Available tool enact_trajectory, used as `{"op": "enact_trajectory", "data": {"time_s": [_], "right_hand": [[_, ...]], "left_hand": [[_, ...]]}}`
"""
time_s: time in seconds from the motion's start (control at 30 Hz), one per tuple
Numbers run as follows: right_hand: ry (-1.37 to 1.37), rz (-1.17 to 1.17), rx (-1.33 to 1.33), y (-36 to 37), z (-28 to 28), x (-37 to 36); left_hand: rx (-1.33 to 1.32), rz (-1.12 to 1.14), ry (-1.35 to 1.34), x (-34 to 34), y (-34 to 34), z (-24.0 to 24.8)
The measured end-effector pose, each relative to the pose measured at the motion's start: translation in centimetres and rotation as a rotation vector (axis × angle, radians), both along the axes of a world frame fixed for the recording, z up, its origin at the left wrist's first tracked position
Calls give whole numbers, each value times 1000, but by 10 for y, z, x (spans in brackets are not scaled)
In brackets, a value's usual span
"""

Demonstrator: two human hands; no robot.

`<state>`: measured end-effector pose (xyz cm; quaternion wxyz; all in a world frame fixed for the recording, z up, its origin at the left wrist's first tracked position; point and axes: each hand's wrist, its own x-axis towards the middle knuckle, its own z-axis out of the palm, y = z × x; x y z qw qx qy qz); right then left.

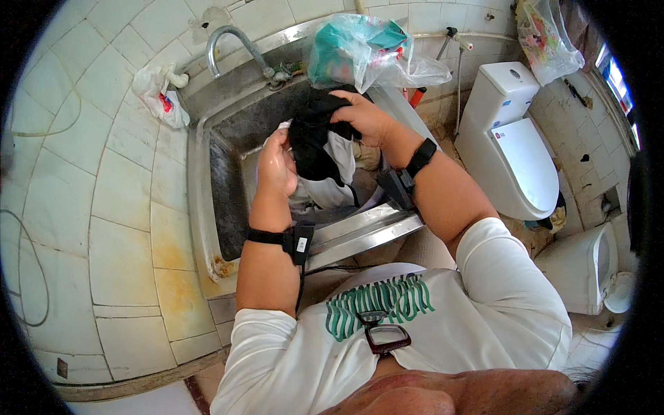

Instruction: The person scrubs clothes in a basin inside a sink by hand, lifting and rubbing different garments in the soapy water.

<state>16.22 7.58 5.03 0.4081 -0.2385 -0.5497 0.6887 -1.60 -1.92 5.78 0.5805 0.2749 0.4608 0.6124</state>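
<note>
Both my hands are over a metal sink (200, 187), holding a bunched black and white piece of cloth (315, 131). My right hand (365, 119) grips its black upper part, with the thumb and fingers closed on the fabric. My left hand (278, 166) is closed at the cloth's left edge, its fingertips partly hidden behind the fabric. Below the hands, more pale cloth (325, 195) lies in the basin. I cannot tell where the held piece ends and the lower cloth begins.
A curved faucet (235, 34) rises at the sink's back left. Plastic bags, one clear and teal (360, 52) and one white (162, 97), stand by the rim. To the right are a white toilet (515, 145) and a white bin (577, 266). A tiled wall (117, 207) borders the left.
</note>
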Motion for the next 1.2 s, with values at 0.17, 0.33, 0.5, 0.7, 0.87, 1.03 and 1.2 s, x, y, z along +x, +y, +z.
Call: {"op": "enact_trajectory", "data": {"time_s": [0.17,0.33,0.5,0.7,0.87,1.03,1.2], "right_hand": [[313,70,-162,-16,20,7],[433,69,-249,-7,19,12],[532,1,-522,16,6,20],[534,-250,-517,32,-4,19],[480,-318,-393,31,-5,15],[432,-301,-336,24,-1,12],[404,-202,-139,7,16,15]], "left_hand": [[-21,-322,731,-6,9,-28],[-169,-821,1233,-9,9,-30],[5,-446,1034,-27,11,-34],[-60,-10,741,-41,12,-22],[-33,53,499,-34,11,-11],[184,246,472,-59,37,9],[579,366,664,-53,39,99]]}}
